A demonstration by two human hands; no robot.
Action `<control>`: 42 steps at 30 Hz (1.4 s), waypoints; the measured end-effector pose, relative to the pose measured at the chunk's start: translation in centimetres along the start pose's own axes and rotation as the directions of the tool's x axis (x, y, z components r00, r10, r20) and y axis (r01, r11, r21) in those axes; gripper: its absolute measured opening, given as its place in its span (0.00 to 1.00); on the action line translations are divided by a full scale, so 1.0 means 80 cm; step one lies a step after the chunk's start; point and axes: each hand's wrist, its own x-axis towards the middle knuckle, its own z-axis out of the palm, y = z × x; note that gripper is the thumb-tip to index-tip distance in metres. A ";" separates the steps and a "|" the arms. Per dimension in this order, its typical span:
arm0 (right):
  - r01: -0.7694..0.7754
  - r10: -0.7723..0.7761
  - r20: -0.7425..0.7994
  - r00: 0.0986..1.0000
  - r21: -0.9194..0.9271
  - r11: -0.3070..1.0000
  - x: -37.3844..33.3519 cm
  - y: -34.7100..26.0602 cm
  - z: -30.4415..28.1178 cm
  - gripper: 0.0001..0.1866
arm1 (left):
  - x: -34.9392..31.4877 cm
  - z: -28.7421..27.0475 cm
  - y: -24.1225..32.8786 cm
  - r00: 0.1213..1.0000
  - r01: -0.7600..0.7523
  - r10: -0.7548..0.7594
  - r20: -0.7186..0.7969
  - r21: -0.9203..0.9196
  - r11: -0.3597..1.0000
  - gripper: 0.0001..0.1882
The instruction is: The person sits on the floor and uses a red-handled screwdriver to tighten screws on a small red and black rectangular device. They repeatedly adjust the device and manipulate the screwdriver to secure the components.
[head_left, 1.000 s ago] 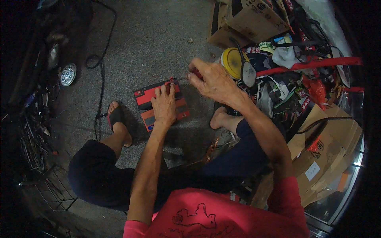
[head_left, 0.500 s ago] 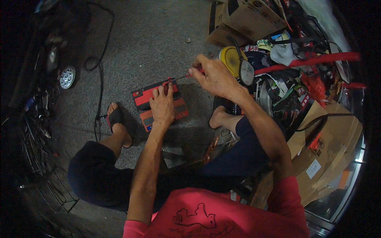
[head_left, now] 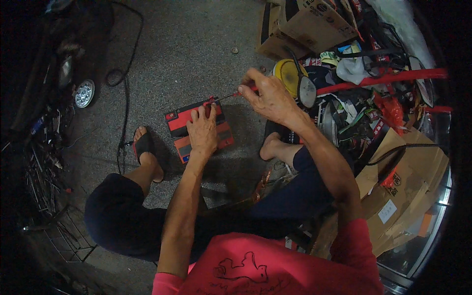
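A red and black battery (head_left: 182, 119) rests on the floor between my feet, with a terminal showing at its far left corner. My left hand (head_left: 202, 133) bears on it from above, fingers bent over its far right part and gripping there. In my right hand (head_left: 276, 101) is a screwdriver (head_left: 227, 97), its red handle pinched by the fingers and mostly covered. The thin shaft slants left and down to the battery's far right corner, beside my left fingertips. Whether the tip sits in a screw is too small to tell.
A yellow round lid-like thing (head_left: 285, 73) and a mirror (head_left: 307, 91) lie right of my right hand, among piled clutter and a red bar (head_left: 383, 78). Cardboard boxes (head_left: 314, 29) stand behind. Left are a black cable (head_left: 127, 98) and a round lamp (head_left: 84, 93).
My right hand has shifted very slightly right with the screwdriver. My left hand stays on the battery, and the whole view has moved a little.
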 end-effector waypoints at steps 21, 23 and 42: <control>0.031 -0.028 -0.055 0.998 0.059 0.998 -0.001 0.005 0.008 0.12 | 0.000 -0.007 0.001 1.000 -0.015 0.014 0.011 0.033 0.999 0.44; -0.002 0.003 -0.024 1.000 0.025 1.000 -0.002 0.001 0.002 0.12 | -0.001 -0.007 0.001 1.000 -0.019 0.019 -0.002 0.014 1.000 0.41; -0.119 0.112 -0.075 0.991 -0.096 0.988 -0.037 -0.032 -0.054 0.12 | -0.016 0.021 -0.005 0.991 -0.063 0.060 -0.123 -0.027 0.998 0.33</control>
